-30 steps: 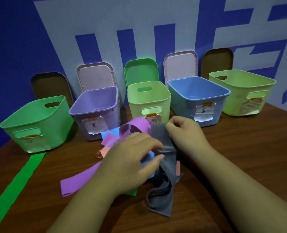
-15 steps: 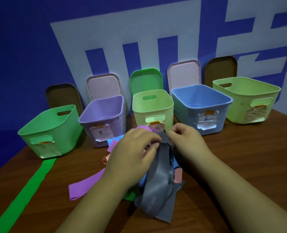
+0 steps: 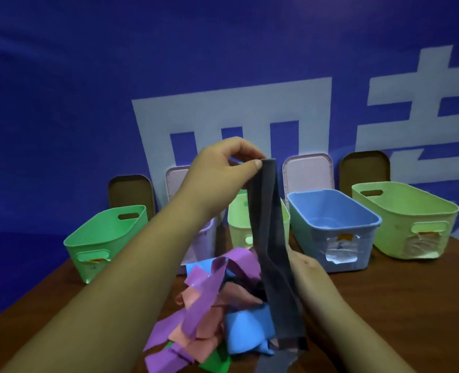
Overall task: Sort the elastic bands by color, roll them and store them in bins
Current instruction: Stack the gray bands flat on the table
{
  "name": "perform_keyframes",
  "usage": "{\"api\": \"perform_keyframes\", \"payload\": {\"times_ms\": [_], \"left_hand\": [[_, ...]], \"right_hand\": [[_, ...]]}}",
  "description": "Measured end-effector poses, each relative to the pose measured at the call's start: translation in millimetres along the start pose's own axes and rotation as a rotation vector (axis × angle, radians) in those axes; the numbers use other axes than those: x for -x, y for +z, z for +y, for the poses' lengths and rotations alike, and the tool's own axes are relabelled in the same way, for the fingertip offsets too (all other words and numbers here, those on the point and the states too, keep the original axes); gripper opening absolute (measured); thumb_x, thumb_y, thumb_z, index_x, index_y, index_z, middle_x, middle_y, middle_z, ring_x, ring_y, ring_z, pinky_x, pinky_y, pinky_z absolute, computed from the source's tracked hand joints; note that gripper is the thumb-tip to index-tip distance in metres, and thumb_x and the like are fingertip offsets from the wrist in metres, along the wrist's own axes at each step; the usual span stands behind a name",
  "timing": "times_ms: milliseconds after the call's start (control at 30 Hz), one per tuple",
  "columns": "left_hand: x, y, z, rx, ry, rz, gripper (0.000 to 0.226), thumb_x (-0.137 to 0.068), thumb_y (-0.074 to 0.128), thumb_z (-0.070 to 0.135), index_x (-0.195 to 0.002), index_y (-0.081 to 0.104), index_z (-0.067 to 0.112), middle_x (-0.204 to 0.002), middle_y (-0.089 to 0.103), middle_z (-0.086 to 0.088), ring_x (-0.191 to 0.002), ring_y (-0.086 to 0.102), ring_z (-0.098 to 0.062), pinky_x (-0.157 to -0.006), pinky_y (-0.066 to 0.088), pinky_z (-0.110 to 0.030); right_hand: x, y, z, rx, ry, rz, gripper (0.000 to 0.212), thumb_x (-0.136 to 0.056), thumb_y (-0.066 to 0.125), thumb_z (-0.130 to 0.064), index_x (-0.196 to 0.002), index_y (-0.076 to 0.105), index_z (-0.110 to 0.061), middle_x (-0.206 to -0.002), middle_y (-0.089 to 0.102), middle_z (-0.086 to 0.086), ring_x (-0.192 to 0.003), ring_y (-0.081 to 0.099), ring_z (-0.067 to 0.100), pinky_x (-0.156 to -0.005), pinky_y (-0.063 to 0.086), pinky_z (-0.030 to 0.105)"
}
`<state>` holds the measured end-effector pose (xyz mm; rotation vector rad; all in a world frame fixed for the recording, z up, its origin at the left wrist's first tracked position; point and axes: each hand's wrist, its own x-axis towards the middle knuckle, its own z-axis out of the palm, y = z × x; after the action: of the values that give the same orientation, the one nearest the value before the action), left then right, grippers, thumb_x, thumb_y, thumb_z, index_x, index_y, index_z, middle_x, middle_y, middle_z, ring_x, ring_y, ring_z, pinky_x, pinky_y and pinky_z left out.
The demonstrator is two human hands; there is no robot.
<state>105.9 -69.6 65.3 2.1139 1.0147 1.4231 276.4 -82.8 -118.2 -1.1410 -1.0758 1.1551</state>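
A blue wall with pale lettering backs a brown wooden worktop (image 3: 384,305), where open bins stand in a row. The left hand (image 3: 223,170) is raised above the heap. Its fingers (image 3: 251,165) are pinched together on the top end of the grey band (image 3: 266,224), which hangs straight down to the worktop. The right hand (image 3: 307,267) sits low against the band's right edge. Its fingers go behind the strip, so I cannot tell whether they grip it.

The step in hand looks like freeing this band from the tangle before rolling it. To do it well, keep the pinch firm, lift until the tail clears, and steady the lower part so it does not twist.

The pile of bands (image 3: 212,292), purple, pink, blue and green, lies just beside the tail and could drag along. None of the bins I can see is grey. The blue bin (image 3: 314,243) and the yellow-green bin (image 3: 400,224) stand to the right, their labels too small to read.
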Motion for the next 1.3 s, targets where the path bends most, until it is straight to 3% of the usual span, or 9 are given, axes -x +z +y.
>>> {"api": "perform_keyframes", "payload": {"times_ms": [167, 267, 400, 600, 700, 933, 1000, 1133, 1300], "left_hand": [[-20.7, -2.0, 16.1, 0.048, -0.046, 0.020, 0.012, -0.100, 0.069, 0.012, -0.103, 0.079, 0.017, -0.088, 0.076, 0.005, -0.085, 0.075, -0.011, -0.074, 0.066, -0.031], [-29.8, -1.2, 24.2, 0.062, -0.047, 0.040, 0.013, -0.099, 0.068, 0.009, -0.103, 0.079, 0.014, -0.082, 0.075, 0.008, -0.074, 0.071, -0.003, -0.065, 0.062, -0.025], [-37.8, 3.8, 35.1, 0.067, -0.049, 0.049, 0.013, -0.100, 0.067, 0.011, -0.102, 0.078, 0.016, -0.092, 0.078, 0.000, -0.086, 0.073, -0.013, -0.063, 0.062, -0.023], [-50.2, 14.6, 37.3, 0.084, -0.050, 0.096, 0.014, -0.097, 0.067, 0.012, -0.096, 0.079, 0.019, -0.092, 0.077, -0.002, -0.088, 0.073, -0.020, -0.065, 0.064, -0.029], [-55.0, 25.5, 32.4, 0.099, -0.056, 0.127, 0.013, -0.096, 0.068, 0.014, -0.093, 0.079, 0.021, -0.087, 0.075, 0.002, -0.082, 0.069, -0.015, -0.067, 0.064, -0.031], [-56.9, 92.6, 10.8, -0.024, -0.095, 0.127, 0.014, -0.094, 0.070, 0.018, -0.088, 0.077, 0.029, -0.090, 0.076, 0.014, -0.084, 0.068, -0.005, -0.079, 0.057, -0.026], [-49.9, 126.5, 9.7, -0.044, -0.119, 0.091, 0.013, -0.096, 0.068, 0.019, -0.092, 0.077, 0.027, -0.093, 0.076, 0.010, -0.081, 0.067, -0.008, -0.066, 0.055, -0.020], [-33.5, 197.9, 6.8, -0.022, -0.168, 0.095, 0.015, -0.093, 0.066, 0.020, -0.082, 0.075, 0.026, -0.087, 0.076, 0.003, -0.077, 0.074, -0.024, -0.071, 0.063, -0.037], [-8.4, 281.8, 8.9, 0.158, -0.270, 0.031, 0.020, -0.101, 0.055, 0.012, -0.093, 0.072, 0.021, -0.083, 0.076, -0.009, -0.051, 0.074, -0.024, -0.059, 0.066, -0.045]], "right_hand": [[3.7, -1.3, -4.8, -0.200, -0.013, -0.028, 0.063, -0.095, 0.058, -0.078, -0.121, 0.079, -0.025, -0.124, 0.078, 0.012, -0.119, 0.073, 0.039, -0.108, 0.052, 0.065], [9.3, -5.3, -10.9, -0.223, -0.042, -0.075, 0.076, -0.093, 0.047, -0.081, -0.114, 0.079, -0.016, -0.113, 0.080, 0.017, -0.099, 0.079, 0.035, -0.085, 0.067, 0.050], [15.7, -11.9, -34.5, -0.148, -0.020, -0.149, 0.070, -0.103, 0.041, -0.067, -0.088, 0.088, -0.017, -0.094, 0.079, 0.024, -0.077, 0.077, 0.036, -0.070, 0.065, 0.046], [36.4, -40.0, -25.6, 0.000, -0.068, -0.142, 0.021, -0.104, 0.066, -0.031, -0.106, 0.068, -0.010, -0.093, 0.074, 0.030, -0.087, 0.076, 0.048, -0.084, 0.060, 0.057], [45.1, -55.1, -21.2, 0.050, -0.053, -0.122, 0.019, -0.107, 0.063, -0.020, -0.112, 0.069, -0.003, -0.097, 0.076, 0.027, -0.085, 0.076, 0.040, -0.085, 0.060, 0.056], [91.4, -114.4, -34.6, 0.480, -0.022, -0.076, 0.019, -0.109, 0.062, -0.031, -0.108, 0.074, -0.017, -0.077, 0.073, -0.004, -0.061, 0.060, 0.007, -0.056, 0.043, 0.021], [104.0, -141.9, -39.7, 0.590, 0.043, -0.076, 0.022, -0.108, 0.063, -0.038, -0.108, 0.075, -0.020, -0.080, 0.077, -0.001, -0.062, 0.064, 0.006, -0.057, 0.045, 0.019], [125.9, -198.9, -50.3, 0.788, 0.174, -0.058, 0.033, -0.105, 0.063, -0.050, -0.107, 0.075, -0.020, -0.092, 0.081, 0.011, -0.073, 0.073, 0.017, -0.072, 0.053, 0.031], [147.8, -257.5, -56.5, 0.924, 0.220, 0.038, 0.034, -0.098, 0.075, -0.048, -0.117, 0.068, -0.021, -0.078, 0.077, 0.005, -0.061, 0.066, 0.007, -0.059, 0.048, 0.023]]}}
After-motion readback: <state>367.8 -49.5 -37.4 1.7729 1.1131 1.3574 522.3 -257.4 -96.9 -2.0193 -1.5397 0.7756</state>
